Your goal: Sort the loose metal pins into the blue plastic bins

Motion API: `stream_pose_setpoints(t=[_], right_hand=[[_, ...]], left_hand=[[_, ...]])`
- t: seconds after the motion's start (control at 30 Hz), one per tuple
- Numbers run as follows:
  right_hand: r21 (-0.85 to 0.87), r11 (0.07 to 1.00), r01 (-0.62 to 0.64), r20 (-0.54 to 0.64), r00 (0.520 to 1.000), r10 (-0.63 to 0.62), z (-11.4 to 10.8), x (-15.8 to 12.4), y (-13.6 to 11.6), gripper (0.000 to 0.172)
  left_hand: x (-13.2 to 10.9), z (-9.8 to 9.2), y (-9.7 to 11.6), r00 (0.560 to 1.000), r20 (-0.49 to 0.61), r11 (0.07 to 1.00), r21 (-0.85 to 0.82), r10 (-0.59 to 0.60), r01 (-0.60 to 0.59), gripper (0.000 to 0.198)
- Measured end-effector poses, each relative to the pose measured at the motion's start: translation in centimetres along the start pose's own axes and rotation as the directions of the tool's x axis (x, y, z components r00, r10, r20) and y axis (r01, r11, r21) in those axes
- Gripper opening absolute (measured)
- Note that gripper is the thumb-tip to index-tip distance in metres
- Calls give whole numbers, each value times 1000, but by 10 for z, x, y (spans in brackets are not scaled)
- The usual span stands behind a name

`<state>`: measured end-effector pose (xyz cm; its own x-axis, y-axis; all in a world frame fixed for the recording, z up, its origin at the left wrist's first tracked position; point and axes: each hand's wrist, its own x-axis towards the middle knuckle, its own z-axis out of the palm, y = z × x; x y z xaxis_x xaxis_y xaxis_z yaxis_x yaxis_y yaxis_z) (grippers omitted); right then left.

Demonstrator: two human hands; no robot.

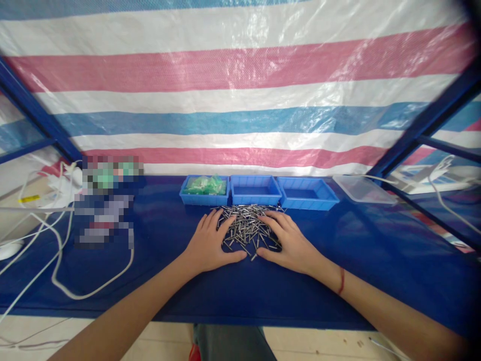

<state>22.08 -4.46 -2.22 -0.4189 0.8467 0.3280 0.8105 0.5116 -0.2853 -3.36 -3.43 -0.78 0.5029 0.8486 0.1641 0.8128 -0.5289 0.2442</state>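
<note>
A loose pile of thin metal pins [246,225] lies on the dark blue table [161,281]. My left hand [212,245] rests at the pile's left side, fingers spread, thumb pointing right along its near edge. On the right side my right hand [289,243] mirrors it, fingers apart and touching the pins, a red cord around the wrist. Behind the pile three blue bins stand in a row: the left bin [205,202] holds green plastic packets [205,185], while the middle bin [256,199] and the right bin [310,203] show bare bottoms.
A clear plastic lid [364,189] lies right of the bins. White cables [56,250] run over the table's left side, near a pixelated area. Blue frame posts [424,120] rise at both sides, with a striped sheet [233,65] behind.
</note>
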Motion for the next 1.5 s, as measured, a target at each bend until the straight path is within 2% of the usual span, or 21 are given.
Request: stream_pose_setpoints(t=[0.07,0.17,0.3,0.47,0.7,0.8,0.9,1.0,1.17,1.27,1.4,1.5], right_hand=[[-1,998,-58,-73,996,58,0,3,2,61],[-58,979,-195,-197,964,180,4,8,6,54],[-119,956,-269,-209,948,241,9,10,10,51],[-144,948,-282,-197,947,252,8,9,10,52],[-165,946,-279,-217,946,241,6,10,9,51],[-176,949,-261,-215,951,221,8,9,10,56],[-173,956,-239,-164,964,211,8,8,10,52],[-164,958,-236,-148,966,213,7,7,9,50],[-178,949,-259,-121,963,240,6,7,8,63],[-174,949,-264,-106,963,248,7,6,12,63],[-144,958,-248,-134,964,229,7,5,17,56],[-161,959,-235,-143,967,213,8,5,17,62]], left_hand=[[0,-1,-1,1000,-17,1000,-11,11,-11,89],[0,0,-3,999,-53,999,-32,-8,6,87],[1,2,-4,998,-52,999,-27,-44,43,86],[1,1,-2,999,-9,999,-6,-46,46,85],[0,2,-3,999,-36,999,-27,-41,40,80],[3,1,-4,993,-49,990,-93,-108,103,76],[7,-1,-5,980,-44,972,-143,-193,186,72],[11,-2,-4,981,-19,975,-114,-193,189,75],[17,2,-1,975,-103,981,-26,-195,193,72],[18,6,0,962,-164,975,0,-220,223,68],[18,8,0,963,-174,977,15,-206,212,67],[17,8,0,970,-161,982,17,-184,190,65]])
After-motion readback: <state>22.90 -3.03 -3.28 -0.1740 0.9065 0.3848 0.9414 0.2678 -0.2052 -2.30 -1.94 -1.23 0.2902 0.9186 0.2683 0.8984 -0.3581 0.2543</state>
